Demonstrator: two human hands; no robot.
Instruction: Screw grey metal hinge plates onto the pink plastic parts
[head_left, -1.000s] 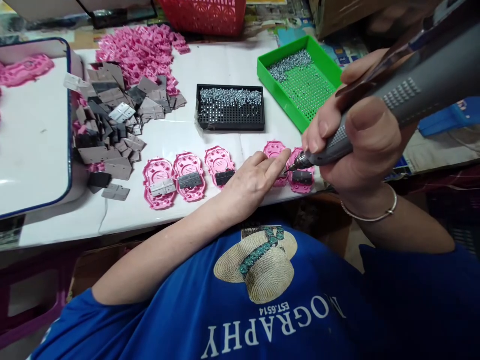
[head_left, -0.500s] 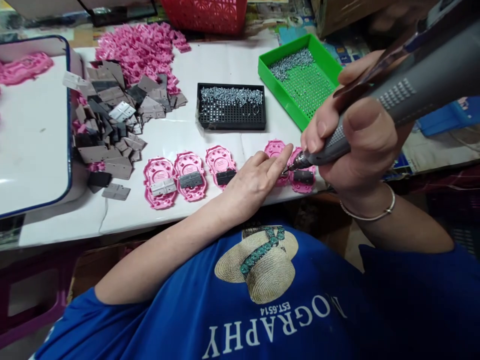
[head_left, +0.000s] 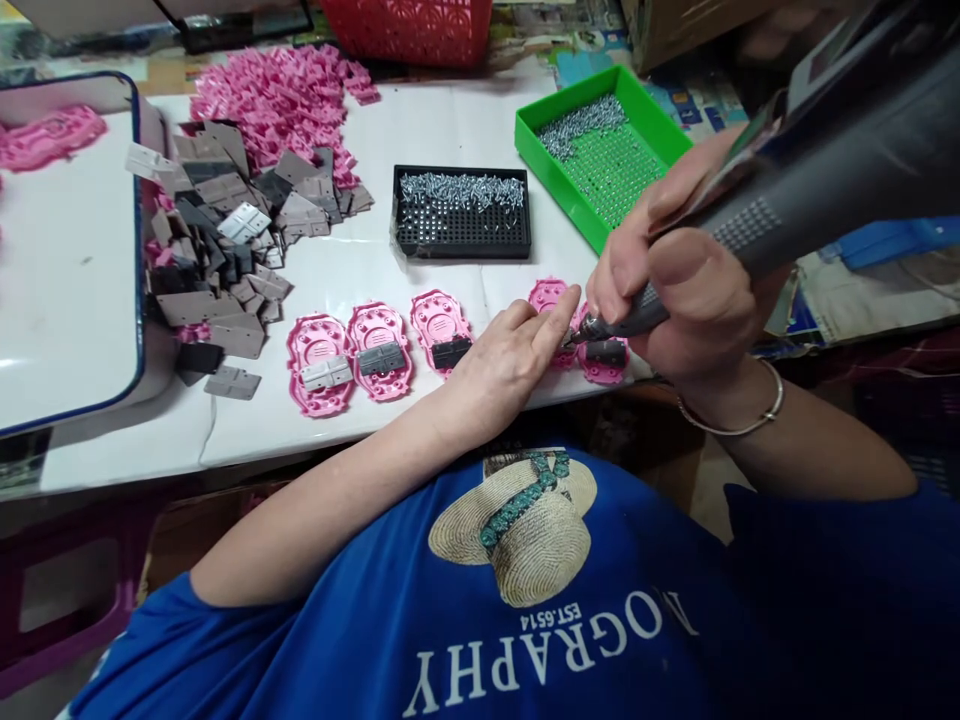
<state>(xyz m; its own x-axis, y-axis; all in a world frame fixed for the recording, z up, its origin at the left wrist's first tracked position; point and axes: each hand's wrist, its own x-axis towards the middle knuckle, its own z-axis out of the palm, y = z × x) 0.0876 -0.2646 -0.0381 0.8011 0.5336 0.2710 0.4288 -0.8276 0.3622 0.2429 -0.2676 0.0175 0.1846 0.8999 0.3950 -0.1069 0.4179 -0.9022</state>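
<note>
My right hand (head_left: pixel 686 280) is wrapped around a grey electric screwdriver (head_left: pixel 765 215), tilted down to the left. Its bit meets a pink plastic casing (head_left: pixel 549 292) at the right part of the row, beside my left fingertips. My left hand (head_left: pixel 517 350) holds that casing against the table, index finger stretched along it and the other fingers partly hidden. Right of it, partly behind my right hand, lies another pink casing (head_left: pixel 606 372) with a dark plate (head_left: pixel 606 352). To the left lie more pink casings (head_left: pixel 319 340), (head_left: pixel 377 325), (head_left: pixel 439 315), each with a grey or black plate across it.
A black perforated tray (head_left: pixel 461 245) and a green tray (head_left: pixel 559 185) hold small screws. Grey and black plates (head_left: pixel 225 230) lie heaped below a pile of small pink parts (head_left: pixel 277 100). A white blue-rimmed tray (head_left: pixel 67 280) stands left, a red basket (head_left: pixel 412 30) behind.
My right hand and the screwdriver have shifted slightly left, and the tool's body leans lower. My left hand stays almost in place on the casing.
</note>
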